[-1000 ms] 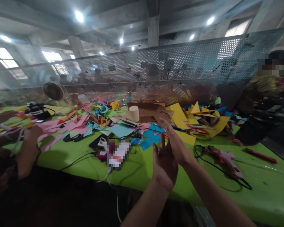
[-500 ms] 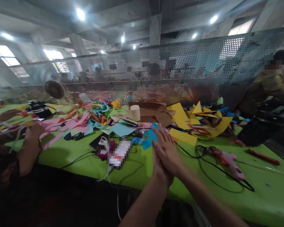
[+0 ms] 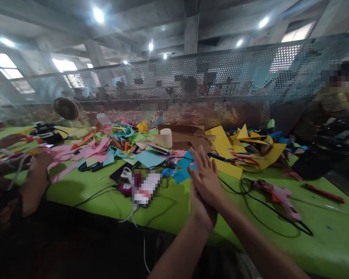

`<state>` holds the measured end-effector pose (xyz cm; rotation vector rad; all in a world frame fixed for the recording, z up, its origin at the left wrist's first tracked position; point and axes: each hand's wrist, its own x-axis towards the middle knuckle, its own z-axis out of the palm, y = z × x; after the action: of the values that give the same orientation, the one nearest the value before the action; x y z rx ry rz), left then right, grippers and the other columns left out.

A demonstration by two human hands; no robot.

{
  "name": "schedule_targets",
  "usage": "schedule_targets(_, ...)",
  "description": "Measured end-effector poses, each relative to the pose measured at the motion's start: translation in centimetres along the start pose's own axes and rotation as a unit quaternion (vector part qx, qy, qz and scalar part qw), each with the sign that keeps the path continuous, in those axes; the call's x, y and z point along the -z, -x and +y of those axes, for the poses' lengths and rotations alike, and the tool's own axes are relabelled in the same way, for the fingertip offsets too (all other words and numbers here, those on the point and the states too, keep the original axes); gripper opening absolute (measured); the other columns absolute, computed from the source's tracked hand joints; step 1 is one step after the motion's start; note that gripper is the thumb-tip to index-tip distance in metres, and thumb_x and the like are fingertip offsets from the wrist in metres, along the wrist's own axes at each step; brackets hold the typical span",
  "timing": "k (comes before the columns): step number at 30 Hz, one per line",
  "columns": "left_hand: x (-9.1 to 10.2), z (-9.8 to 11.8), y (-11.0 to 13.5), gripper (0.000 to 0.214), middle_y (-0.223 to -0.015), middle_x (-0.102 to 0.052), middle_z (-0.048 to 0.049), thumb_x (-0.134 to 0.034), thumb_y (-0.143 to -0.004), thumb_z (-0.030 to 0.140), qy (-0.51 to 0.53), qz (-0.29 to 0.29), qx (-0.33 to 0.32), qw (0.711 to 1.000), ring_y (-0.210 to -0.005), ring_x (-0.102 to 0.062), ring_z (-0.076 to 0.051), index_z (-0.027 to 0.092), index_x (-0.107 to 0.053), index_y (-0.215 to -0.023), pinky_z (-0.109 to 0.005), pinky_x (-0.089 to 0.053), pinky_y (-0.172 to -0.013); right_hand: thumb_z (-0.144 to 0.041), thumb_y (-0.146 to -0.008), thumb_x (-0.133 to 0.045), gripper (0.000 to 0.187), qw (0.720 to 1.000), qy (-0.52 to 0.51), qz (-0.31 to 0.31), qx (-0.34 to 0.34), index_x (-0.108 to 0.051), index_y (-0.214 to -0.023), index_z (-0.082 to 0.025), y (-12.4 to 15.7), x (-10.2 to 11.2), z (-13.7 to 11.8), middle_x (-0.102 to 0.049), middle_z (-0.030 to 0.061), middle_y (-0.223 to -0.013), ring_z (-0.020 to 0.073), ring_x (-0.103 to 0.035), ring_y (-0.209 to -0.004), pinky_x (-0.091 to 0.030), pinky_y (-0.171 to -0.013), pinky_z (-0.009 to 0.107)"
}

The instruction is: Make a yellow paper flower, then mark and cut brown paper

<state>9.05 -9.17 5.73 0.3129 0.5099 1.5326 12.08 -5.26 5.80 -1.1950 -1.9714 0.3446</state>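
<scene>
Hands flat, fingers straight, pressed palm to palm over the green table [image 3: 322,236]: right hand [image 3: 207,177] in front, left hand [image 3: 202,214] behind, nothing gripped. Blue paper scrap [image 3: 180,175] sits just left of the fingertips. Pink glue gun [image 3: 282,197] lies off to the right.

Bench top [image 3: 322,232]: lime-green sheet, smooth, matt, slight sheen twd right end.
Paper offcuts, all matt: yellow sheets [image 3: 221,141] twd far edge, right of centre; blue pcs [image 3: 149,159] mid; pink strips [image 3: 84,151] left.
Cardboard [image 3: 183,135]: brown, dull, nr far edge.
Tape roll [image 3: 165,138]: cream, matt.
Glue gun [image 3: 282,197]: pink plastic, semi-gloss, right end.
Cable [image 3: 305,231]: black, smooth.
Screen [image 3: 221,77] along far edge: perforated metal, grey.
</scene>
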Motion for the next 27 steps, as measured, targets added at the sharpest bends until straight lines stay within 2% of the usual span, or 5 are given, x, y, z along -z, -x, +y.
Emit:
schedule_targets(3, 0.4, 0.4, 0.3, 0.062, -0.150, -0.049, -0.0065, -0.032, -0.093, 0.059, 0.084, -0.071, 0.071, 0.991, -0.140, -0.042, -0.029, 0.024, -0.056, -0.138, -0.044, -0.038, -0.113, -0.058, -0.097, -0.035, 0.059, 0.999, 0.002, 0.052, -0.006, -0.032, -0.152, -0.035, -2.8, 0.6, 1.1, -0.023, 0.0022, -0.163, 0.0298, -0.015, -0.150, -0.006, -0.118, 0.060)
schedule_targets(8, 1.6, 0.5, 0.0, 0.059, -0.141, -0.058, -0.0089, -0.032, -0.096, 0.058, 0.133, -0.103, 0.076, 0.983, -0.140, -0.042, -0.023, 0.020, -0.063, -0.128, -0.036, -0.032, -0.116, -0.056, -0.098, -0.036, 0.058, 0.982, -0.177, 0.065, -0.004, -0.042, -0.146, -0.025, -3.9, 2.3, 0.9, -0.031, 0.0077, -0.160, 0.0237, -0.026, -0.147, -0.023, -0.119, 0.047)
schedule_targets(15, 2.1, 1.3, -1.3, 0.060, -0.136, -0.061, -0.0131, -0.029, -0.096, 0.060, 0.151, -0.066, 0.087, 0.982, -0.137, -0.046, -0.025, 0.017, -0.070, -0.109, -0.039, -0.036, -0.114, -0.048, -0.088, -0.062, 0.032, 0.985, -0.165, -0.051, 0.027, -0.071, -0.109, -0.026, -0.5, 4.7, 1.6, -0.067, 0.0083, -0.128, 0.0295, -0.054, -0.127, -0.039, -0.108, 0.049)
schedule_targets(24, 0.9, -1.0, -0.8, 0.052, -0.144, -0.054, -0.0087, -0.036, -0.095, 0.052, 0.105, -0.082, 0.106, 0.985, -0.138, -0.045, -0.024, 0.022, -0.062, -0.130, -0.040, -0.038, -0.113, -0.046, -0.102, -0.028, 0.051, 0.998, 0.039, -0.004, 0.039, -0.051, -0.141, -0.025, 0.1, 1.9, 2.5, -0.048, 0.0083, -0.150, 0.0268, -0.034, -0.143, -0.027, -0.115, 0.054)
schedule_targets(27, 1.3, -1.0, -1.1, 0.047, -0.146, -0.052, -0.0038, -0.035, -0.096, 0.044, 0.075, -0.017, 0.058, 0.995, -0.137, -0.046, -0.022, 0.029, -0.056, -0.136, -0.041, -0.041, -0.111, -0.046, -0.102, -0.029, 0.050, 0.995, 0.084, -0.020, 0.040, -0.043, -0.147, -0.030, 2.1, 0.6, 1.5, -0.038, 0.0044, -0.157, 0.0265, -0.029, -0.146, -0.023, -0.117, 0.055)
